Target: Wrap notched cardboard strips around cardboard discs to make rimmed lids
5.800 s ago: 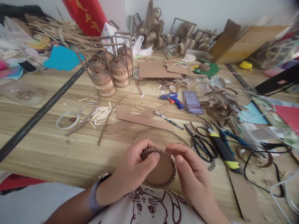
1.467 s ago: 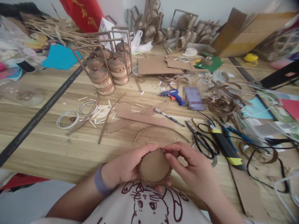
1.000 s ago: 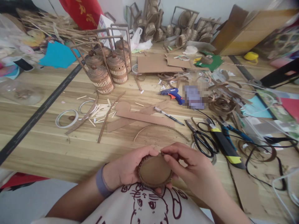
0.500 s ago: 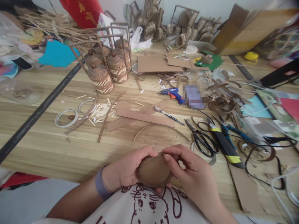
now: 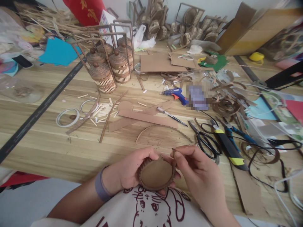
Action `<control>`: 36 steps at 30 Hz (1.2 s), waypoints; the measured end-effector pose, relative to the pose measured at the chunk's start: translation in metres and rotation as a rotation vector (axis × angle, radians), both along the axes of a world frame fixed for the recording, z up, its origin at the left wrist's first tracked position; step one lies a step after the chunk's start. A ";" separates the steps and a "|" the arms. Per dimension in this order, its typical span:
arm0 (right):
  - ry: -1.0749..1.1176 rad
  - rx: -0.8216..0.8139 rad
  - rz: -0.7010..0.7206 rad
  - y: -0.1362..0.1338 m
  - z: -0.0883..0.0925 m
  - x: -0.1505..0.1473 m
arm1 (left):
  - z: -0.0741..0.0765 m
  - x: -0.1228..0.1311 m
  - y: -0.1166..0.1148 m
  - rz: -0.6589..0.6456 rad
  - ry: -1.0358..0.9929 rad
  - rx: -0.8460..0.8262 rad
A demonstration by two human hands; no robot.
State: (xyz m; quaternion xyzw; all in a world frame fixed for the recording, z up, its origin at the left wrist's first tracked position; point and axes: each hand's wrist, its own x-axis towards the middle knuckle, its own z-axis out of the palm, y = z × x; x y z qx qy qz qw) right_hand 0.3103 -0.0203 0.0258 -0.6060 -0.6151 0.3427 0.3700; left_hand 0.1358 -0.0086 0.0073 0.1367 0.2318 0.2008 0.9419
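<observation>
Near the table's front edge, my left hand (image 5: 132,168) is wrapped round a shallow round cardboard piece (image 5: 156,173), brown, with a flat centre and a ridged rim. Some of its fingertips show beneath the far side. My right hand (image 5: 201,170) pinches the end of a thin brown cardboard strip (image 5: 174,157) between thumb and forefinger, at the right side of the rim. How much of the strip touches the rim is hidden by the fingers. Just beyond both hands lies a curved corrugated strip (image 5: 163,127).
Scissors (image 5: 205,142), a yellow-black cutter (image 5: 228,146) and pliers (image 5: 239,134) lie to the right. Farther back are a pen (image 5: 171,116), a blue glue gun (image 5: 175,94), flat cardboard strips (image 5: 146,117), tape rolls (image 5: 68,117), small sticks (image 5: 104,110) and several lidded cardboard baskets (image 5: 103,77).
My right hand has drawn slightly right and upward from the rim's top, with the strip end now showing in its pinch. The round piece has tilted a little in my left hand.
</observation>
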 end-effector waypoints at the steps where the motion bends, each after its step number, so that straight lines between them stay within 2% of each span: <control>1: 0.050 -0.024 0.012 0.001 0.001 0.000 | 0.002 0.000 0.000 0.015 0.003 0.001; 5: 0.186 -0.056 0.022 0.004 0.006 0.001 | 0.002 -0.001 -0.002 0.065 0.025 0.001; 8: 0.211 -0.039 0.046 0.005 0.006 0.003 | -0.005 -0.003 -0.006 0.090 0.031 0.003; 12: 0.274 -0.069 0.115 0.006 0.005 0.006 | -0.015 -0.008 -0.013 0.152 0.008 0.097; 18: 0.317 -0.048 0.125 0.006 0.006 0.005 | -0.004 -0.011 -0.011 0.111 0.033 0.219; 25: 0.186 0.125 0.214 0.001 0.003 0.005 | -0.002 -0.011 -0.011 0.149 0.073 0.282; 30: 0.066 0.202 0.287 0.003 0.007 0.003 | 0.000 -0.005 -0.008 0.116 0.077 0.099; 36: -0.034 0.241 0.341 0.007 0.013 0.000 | -0.008 -0.008 -0.014 0.136 0.162 0.198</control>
